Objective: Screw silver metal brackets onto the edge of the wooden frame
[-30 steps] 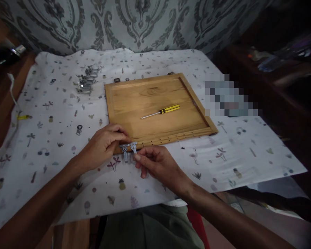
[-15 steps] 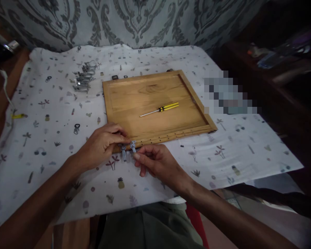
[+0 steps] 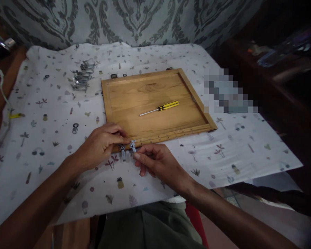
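A wooden framed panel (image 3: pixel 155 97) lies on the cloth-covered table, with a row of small dark holes along its near edge. Two small metal fittings, a left one (image 3: pixel 122 148) and a right one (image 3: pixel 132 145), sit at that edge near the left corner. My right hand (image 3: pixel 155 159) pinches the lower end of the right fitting between thumb and finger. My left hand (image 3: pixel 103 140) rests over the panel's left corner, its fingers closed and their tips at the top of the same fitting; what they pinch is too small to name. A yellow and black screwdriver (image 3: pixel 159 108) lies on the panel.
Several more metal fittings (image 3: pixel 83 76) are heaped on the patterned tablecloth (image 3: pixel 54 166) at the back left. At the right lies a blurred-out object (image 3: pixel 228 93). A white cord (image 3: pixel 2 86) with a yellow piece (image 3: pixel 15 116) hangs at the left edge.
Both hands stay at the right metal fitting with almost the same grip. The whole view has shifted very slightly; nothing has been picked up or let go.
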The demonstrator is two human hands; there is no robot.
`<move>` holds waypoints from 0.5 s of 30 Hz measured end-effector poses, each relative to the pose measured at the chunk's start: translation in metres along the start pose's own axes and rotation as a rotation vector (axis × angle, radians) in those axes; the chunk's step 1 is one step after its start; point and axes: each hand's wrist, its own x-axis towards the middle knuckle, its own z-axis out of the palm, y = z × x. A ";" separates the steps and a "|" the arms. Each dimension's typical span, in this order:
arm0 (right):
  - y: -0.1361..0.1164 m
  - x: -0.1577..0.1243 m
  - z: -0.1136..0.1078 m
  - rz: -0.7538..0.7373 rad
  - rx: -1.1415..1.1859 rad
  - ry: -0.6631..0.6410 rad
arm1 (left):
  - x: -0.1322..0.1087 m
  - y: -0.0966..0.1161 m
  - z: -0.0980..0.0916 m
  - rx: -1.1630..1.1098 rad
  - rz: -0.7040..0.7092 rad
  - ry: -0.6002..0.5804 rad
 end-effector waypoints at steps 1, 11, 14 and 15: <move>0.000 0.000 0.000 -0.004 0.006 0.004 | 0.000 0.000 0.000 0.002 -0.001 -0.004; 0.002 -0.001 -0.001 -0.013 0.020 0.016 | -0.002 -0.001 0.003 0.006 0.005 0.025; 0.003 -0.002 0.000 -0.027 0.023 0.012 | -0.003 -0.002 0.005 -0.009 0.009 0.033; 0.003 -0.002 0.000 -0.029 0.024 0.012 | -0.003 -0.002 0.005 -0.011 0.009 0.030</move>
